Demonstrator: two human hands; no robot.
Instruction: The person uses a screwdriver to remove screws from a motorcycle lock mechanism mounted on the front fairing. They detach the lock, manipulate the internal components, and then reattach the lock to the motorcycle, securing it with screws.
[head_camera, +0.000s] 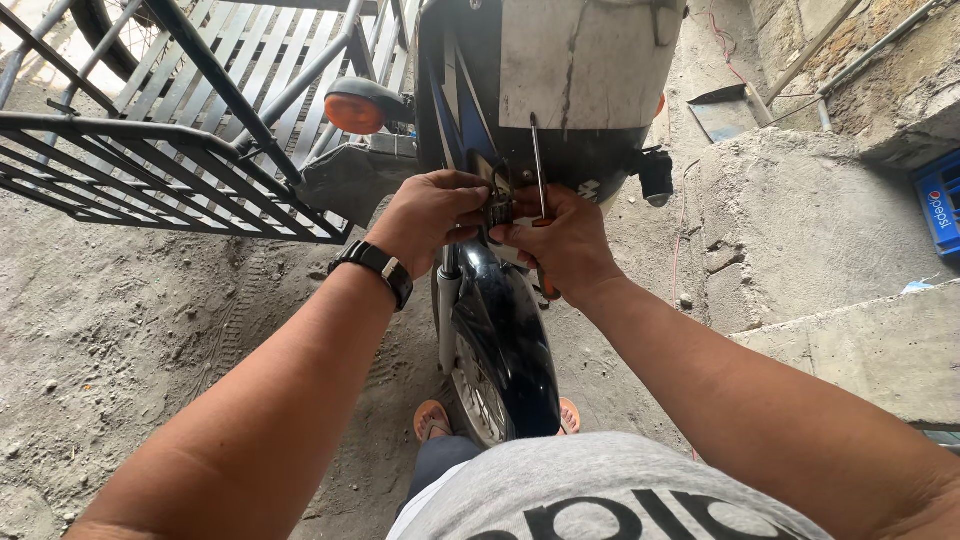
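**Both hands at the front of a motorcycle, above its mudguard**

The motorcycle (560, 90) fills the top centre of the view, at twelve o'clock, its grey and blue front panel cracked down the middle. At ten o'clock from it stands a dark metal sidecar frame (170, 150) of welded bars, and an orange turn signal (352, 110) sticks out between the two. Below the panel, the glossy black front mudguard (510, 350) curves down over the front wheel (478, 400) toward six o'clock, between the person's feet in orange sandals. Rough concrete blocks (800, 230) rise at three o'clock, with a blue crate (940, 205) at the far right edge.

The left hand (430, 215), with a black wristwatch (375, 268) on its wrist, comes in from eight o'clock. Its fingers are curled and pressed together around a small dark metal part (499, 205) just above the mudguard. The right hand (565, 240) meets it from four o'clock, touching the same part. Its fingers close around a screwdriver (538, 160), whose thin shaft points up to twelve o'clock against the panel while the orange handle pokes out below the palm.
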